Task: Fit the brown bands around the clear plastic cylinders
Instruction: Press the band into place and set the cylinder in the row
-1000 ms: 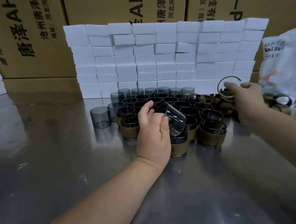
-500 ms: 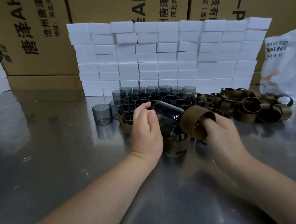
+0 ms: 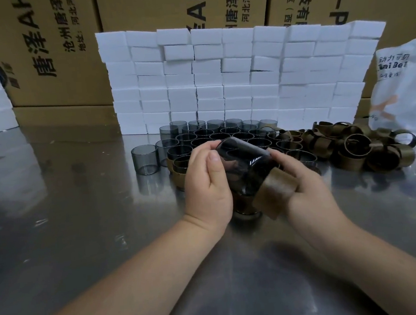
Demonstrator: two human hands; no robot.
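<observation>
My left hand (image 3: 207, 182) grips a clear smoky plastic cylinder (image 3: 245, 165), tilted on its side above the table. My right hand (image 3: 305, 187) holds a brown band (image 3: 275, 189) wrapped round the cylinder's lower right end. Behind the hands stands a cluster of bare cylinders (image 3: 225, 134), with some banded ones (image 3: 178, 169) at its front. One bare cylinder (image 3: 144, 159) stands apart at the left. A pile of loose brown bands (image 3: 358, 144) lies at the right.
A wall of white foam blocks (image 3: 241, 81) stands behind the cylinders, with cardboard boxes (image 3: 47, 50) behind it. A white printed bag (image 3: 403, 84) sits at the right edge. The steel table (image 3: 84, 227) is reflective.
My right hand took a band from the pile, carried it to the cylinder in my left hand, and now has it around the cylinder's end. Both hands drew nearer to me.
</observation>
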